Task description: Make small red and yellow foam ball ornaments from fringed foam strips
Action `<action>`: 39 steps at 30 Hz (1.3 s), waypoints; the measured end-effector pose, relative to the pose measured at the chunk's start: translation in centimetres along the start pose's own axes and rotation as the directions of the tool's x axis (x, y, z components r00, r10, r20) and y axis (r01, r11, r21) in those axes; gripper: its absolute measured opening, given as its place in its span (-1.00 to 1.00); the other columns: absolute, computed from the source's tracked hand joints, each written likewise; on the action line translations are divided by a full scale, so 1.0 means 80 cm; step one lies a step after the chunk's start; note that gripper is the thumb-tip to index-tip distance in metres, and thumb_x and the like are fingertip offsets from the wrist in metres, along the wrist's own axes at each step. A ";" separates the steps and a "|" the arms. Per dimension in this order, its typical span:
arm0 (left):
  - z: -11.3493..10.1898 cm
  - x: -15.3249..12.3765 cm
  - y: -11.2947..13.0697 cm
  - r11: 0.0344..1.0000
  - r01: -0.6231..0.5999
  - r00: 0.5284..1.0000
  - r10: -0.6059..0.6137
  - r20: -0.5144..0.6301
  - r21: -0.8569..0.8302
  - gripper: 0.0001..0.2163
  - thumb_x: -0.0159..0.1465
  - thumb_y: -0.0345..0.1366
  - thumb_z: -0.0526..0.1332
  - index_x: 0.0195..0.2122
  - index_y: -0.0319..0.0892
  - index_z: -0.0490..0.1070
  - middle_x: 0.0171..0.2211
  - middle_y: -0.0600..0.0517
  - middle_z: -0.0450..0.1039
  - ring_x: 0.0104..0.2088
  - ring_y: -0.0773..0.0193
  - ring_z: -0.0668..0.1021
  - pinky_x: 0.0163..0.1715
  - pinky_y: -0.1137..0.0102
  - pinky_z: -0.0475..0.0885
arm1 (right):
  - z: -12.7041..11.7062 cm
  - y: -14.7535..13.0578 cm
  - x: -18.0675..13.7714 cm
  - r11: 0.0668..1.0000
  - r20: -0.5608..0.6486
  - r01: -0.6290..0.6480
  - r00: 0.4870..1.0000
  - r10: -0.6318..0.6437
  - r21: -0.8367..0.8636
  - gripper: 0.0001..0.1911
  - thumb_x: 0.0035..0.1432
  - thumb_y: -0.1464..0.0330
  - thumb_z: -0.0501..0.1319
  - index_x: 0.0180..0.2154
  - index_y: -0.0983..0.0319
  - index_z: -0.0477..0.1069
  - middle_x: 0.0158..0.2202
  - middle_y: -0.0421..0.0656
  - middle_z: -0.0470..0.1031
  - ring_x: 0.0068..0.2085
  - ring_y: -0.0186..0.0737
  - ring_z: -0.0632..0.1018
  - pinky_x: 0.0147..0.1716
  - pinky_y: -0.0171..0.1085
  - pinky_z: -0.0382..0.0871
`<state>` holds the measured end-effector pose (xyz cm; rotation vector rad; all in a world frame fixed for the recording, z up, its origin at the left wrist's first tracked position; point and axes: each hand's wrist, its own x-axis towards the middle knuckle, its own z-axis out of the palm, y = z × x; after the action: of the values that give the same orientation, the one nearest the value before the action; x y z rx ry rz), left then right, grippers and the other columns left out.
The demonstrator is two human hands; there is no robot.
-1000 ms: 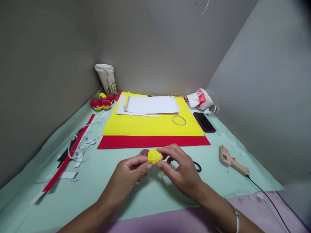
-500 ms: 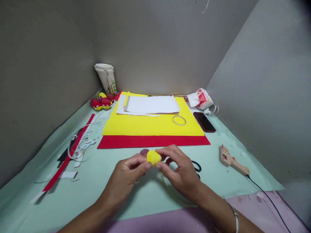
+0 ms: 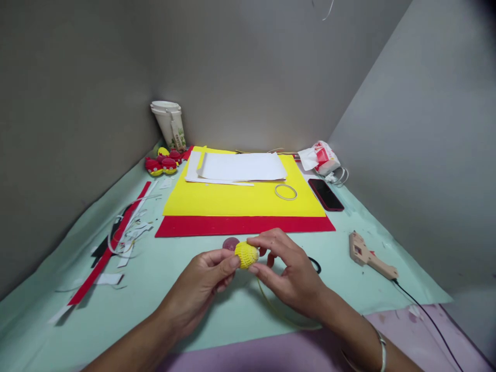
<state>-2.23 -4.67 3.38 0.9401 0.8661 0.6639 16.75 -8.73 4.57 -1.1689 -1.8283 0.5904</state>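
A small yellow ridged dome [image 3: 245,255], its layers like coiled paper strip, is held between my two hands above the table. My left hand [image 3: 209,274] pinches its left side with thumb and fingers. On the other side, the thumb and fingertips of my right hand [image 3: 284,266] close on its right edge. Behind the dome lies a round purplish disc [image 3: 231,243], partly covered. A thin yellowish strip [image 3: 271,307] curves over the table beneath my right hand. Black scissor-like handles [image 3: 315,264] show partly behind that hand.
Red and yellow sheets [image 3: 244,204] lie ahead, bearing white paper [image 3: 244,166] and a ring [image 3: 285,192]. At right are a phone [image 3: 326,195] and a corded glue gun [image 3: 372,257]. Paper strips [image 3: 112,243] lie left, near red-yellow figures [image 3: 163,163] and a cup [image 3: 168,124].
The yellow dome has turned a little and shifted slightly right in my fingers. My right thumb and fingers have moved slightly, and less of the black handles shows.
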 end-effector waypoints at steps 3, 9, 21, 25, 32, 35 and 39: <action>0.001 -0.001 0.000 1.000 -0.008 1.000 0.008 -0.008 0.027 -0.77 0.09 -0.14 0.38 -0.40 -0.22 0.53 -0.56 0.13 0.25 -0.53 0.40 0.19 -0.54 0.51 0.10 | 0.001 0.000 0.001 1.000 -0.023 -0.008 1.000 0.008 0.012 -0.63 0.17 0.42 0.27 0.03 0.10 0.39 -0.20 -0.14 0.43 -0.26 -0.25 0.45 -0.37 -0.29 0.43; 0.001 -0.003 -0.002 0.993 -0.008 0.998 0.016 -0.064 0.118 -0.79 0.10 -0.18 0.36 -0.31 -0.20 0.57 -0.51 0.11 0.31 -0.49 0.38 0.23 -0.48 0.49 0.13 | 0.002 0.001 0.001 1.000 -0.024 -0.026 0.999 0.026 -0.003 -0.65 0.17 0.41 0.28 0.01 0.13 0.39 -0.23 -0.15 0.43 -0.27 -0.26 0.45 -0.37 -0.30 0.41; 0.001 -0.003 0.000 0.992 -0.018 0.998 0.025 -0.061 0.124 -0.81 0.10 -0.16 0.36 -0.41 -0.20 0.55 -0.56 0.13 0.26 -0.51 0.38 0.21 -0.50 0.48 0.11 | 0.001 0.002 0.001 1.000 -0.002 -0.025 1.000 0.025 -0.011 -0.69 0.18 0.40 0.28 -0.02 0.12 0.41 -0.27 -0.17 0.42 -0.27 -0.26 0.45 -0.37 -0.29 0.41; 0.004 -0.005 0.004 0.987 -0.036 0.998 0.045 -0.050 0.159 -0.79 0.08 -0.16 0.38 -0.32 -0.17 0.59 -0.49 0.10 0.38 -0.49 0.35 0.28 -0.47 0.47 0.16 | 0.003 0.002 0.001 0.992 -0.045 -0.114 0.992 0.117 0.056 -0.71 0.15 0.37 0.29 -0.05 0.14 0.42 -0.26 -0.17 0.42 -0.30 -0.28 0.47 -0.40 -0.32 0.40; 0.002 -0.003 0.001 0.981 -0.039 0.996 0.055 -0.077 0.192 -0.79 0.08 -0.14 0.37 -0.37 -0.17 0.58 -0.57 0.15 0.28 -0.53 0.37 0.23 -0.50 0.47 0.12 | -0.002 0.001 0.001 0.995 0.022 -0.093 0.995 0.093 0.017 -0.60 0.14 0.39 0.29 0.04 0.13 0.37 -0.26 -0.17 0.38 -0.30 -0.26 0.43 -0.37 -0.28 0.38; 0.000 -0.002 -0.002 0.990 -0.030 0.997 0.038 -0.060 0.138 -0.79 0.10 -0.13 0.36 -0.40 -0.19 0.56 -0.56 0.14 0.27 -0.52 0.38 0.23 -0.50 0.48 0.12 | -0.006 0.000 0.002 0.998 0.054 -0.057 0.997 0.059 -0.029 -0.59 0.16 0.43 0.27 0.06 0.13 0.36 -0.28 -0.18 0.36 -0.31 -0.27 0.40 -0.35 -0.27 0.36; 0.002 -0.003 -0.001 0.992 -0.033 0.998 0.040 -0.057 0.126 -0.80 0.08 -0.16 0.37 -0.41 -0.20 0.55 -0.55 0.14 0.28 -0.51 0.38 0.23 -0.49 0.48 0.13 | -0.005 0.002 0.001 0.997 0.041 -0.075 0.996 0.076 -0.023 -0.63 0.16 0.40 0.28 0.02 0.13 0.38 -0.30 -0.19 0.35 -0.31 -0.26 0.40 -0.36 -0.27 0.35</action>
<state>-2.22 -4.94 3.40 1.0547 0.9540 0.6782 17.14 -8.58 4.67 -1.2534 -1.8359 0.6440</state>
